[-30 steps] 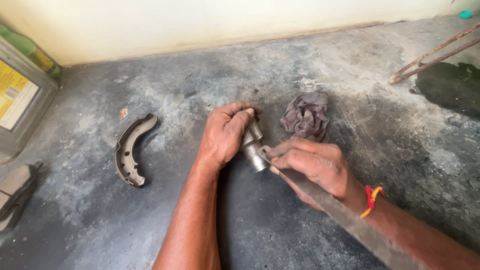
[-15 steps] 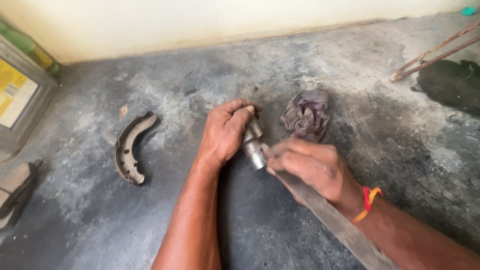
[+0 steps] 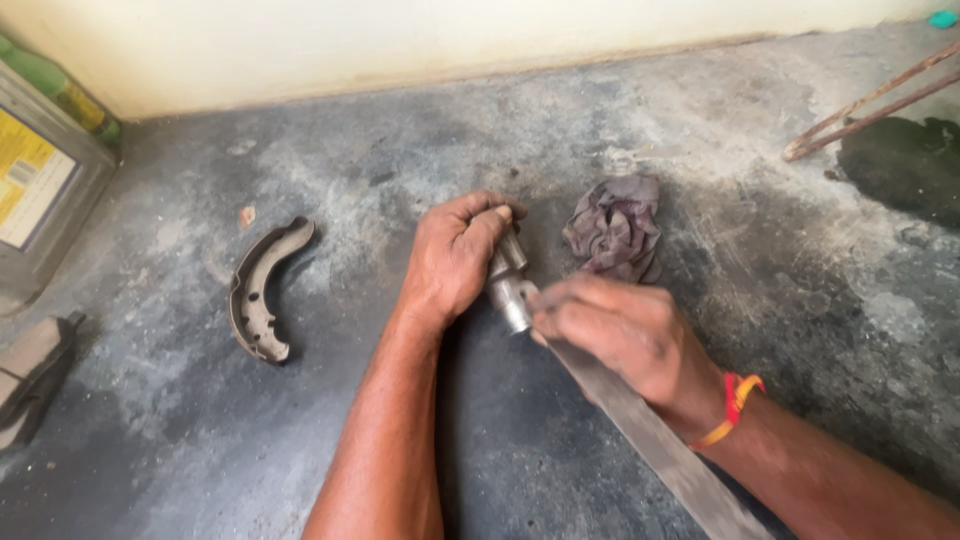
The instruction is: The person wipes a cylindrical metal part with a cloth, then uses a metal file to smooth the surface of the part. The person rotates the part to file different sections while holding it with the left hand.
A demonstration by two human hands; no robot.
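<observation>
On the stained concrete floor, with a curved brake shoe lying to the left and a crumpled rag just beyond, the right hand grips a long flat file against the small metal cylinder that the left hand holds in a closed grip.

Brake shoe left, rag right

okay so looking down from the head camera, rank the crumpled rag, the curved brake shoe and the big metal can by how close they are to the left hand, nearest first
1. The crumpled rag, just right of the left hand, past the metal cylinder it grips.
2. The curved brake shoe, on the floor to the hand's left, clearly farther than the rag.
3. The big metal can, at the far left edge by the wall.
</observation>
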